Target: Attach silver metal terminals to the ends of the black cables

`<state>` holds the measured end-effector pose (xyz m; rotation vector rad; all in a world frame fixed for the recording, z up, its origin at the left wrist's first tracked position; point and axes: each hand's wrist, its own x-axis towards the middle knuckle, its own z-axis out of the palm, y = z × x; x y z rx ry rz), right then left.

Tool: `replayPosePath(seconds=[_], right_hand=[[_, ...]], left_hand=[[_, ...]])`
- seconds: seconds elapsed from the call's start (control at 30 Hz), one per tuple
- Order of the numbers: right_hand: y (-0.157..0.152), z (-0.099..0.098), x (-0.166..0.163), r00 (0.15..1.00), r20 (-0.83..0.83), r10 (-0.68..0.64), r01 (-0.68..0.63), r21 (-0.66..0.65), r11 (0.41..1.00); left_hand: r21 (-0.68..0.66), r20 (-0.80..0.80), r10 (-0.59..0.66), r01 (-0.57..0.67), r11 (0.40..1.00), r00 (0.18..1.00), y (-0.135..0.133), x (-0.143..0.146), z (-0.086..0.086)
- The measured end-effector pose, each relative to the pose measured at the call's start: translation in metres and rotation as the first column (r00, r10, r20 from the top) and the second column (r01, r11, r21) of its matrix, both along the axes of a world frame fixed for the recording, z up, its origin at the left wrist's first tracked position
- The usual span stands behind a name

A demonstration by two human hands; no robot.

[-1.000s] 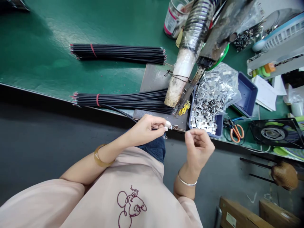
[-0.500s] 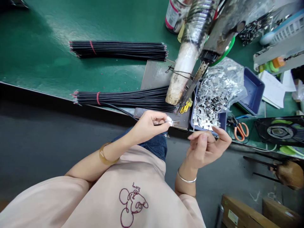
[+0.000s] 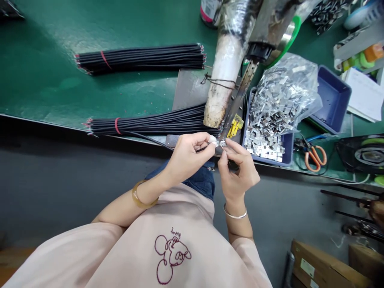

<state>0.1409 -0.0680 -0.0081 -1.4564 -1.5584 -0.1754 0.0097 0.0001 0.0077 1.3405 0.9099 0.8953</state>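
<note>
My left hand [image 3: 192,154] is closed in a pinch on a black cable [image 3: 151,141], near its end. White wrapping covers one of its fingertips. My right hand [image 3: 238,168] meets it from the right, thumb and fingers pinched on a thin wire; its exact join with the cable is too small to make out. Just above the fingertips is the lower end of a soldering iron [image 3: 240,100], with small shiny metal pieces by it. A banded bundle of black cables [image 3: 162,124] lies behind my left hand, and yellow tags [image 3: 234,127] lie behind my right.
A white fume hose [image 3: 218,94] hangs over the bench beside the iron. To the right stand a blue tray [image 3: 288,154] of metal clips, a second blue tray [image 3: 337,96] and orange-handled pliers [image 3: 315,158]. Another cable bundle [image 3: 144,59] lies farther back.
My right hand has moved left from beside the tray of clips to my left hand, and its fingers have closed on a thin wire. The camera view has shifted slightly.
</note>
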Motion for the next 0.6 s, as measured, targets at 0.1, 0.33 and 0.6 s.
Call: replayPosePath(seconds=[0.1,0.33,0.6], right_hand=[[0.0025,0.0015,0.0011,1.000,0.007,0.000,0.000,-0.023,1.000],[0.0051,0.0071,-0.0018,0.999,-0.032,0.003,-0.004,-0.041,0.999],[-0.0017,0.0042,0.0011,0.999,-0.002,0.038,-0.039,-0.054,0.998]], left_hand=[[0.002,-0.009,0.021,-0.021,1.000,1.000,-0.0002,0.0020,0.0007],[0.024,0.009,0.057,-0.057,0.998,0.998,0.0002,0.0017,0.0040],[-0.040,-0.037,-0.015,0.013,0.999,0.999,0.0005,-0.0012,0.0025]])
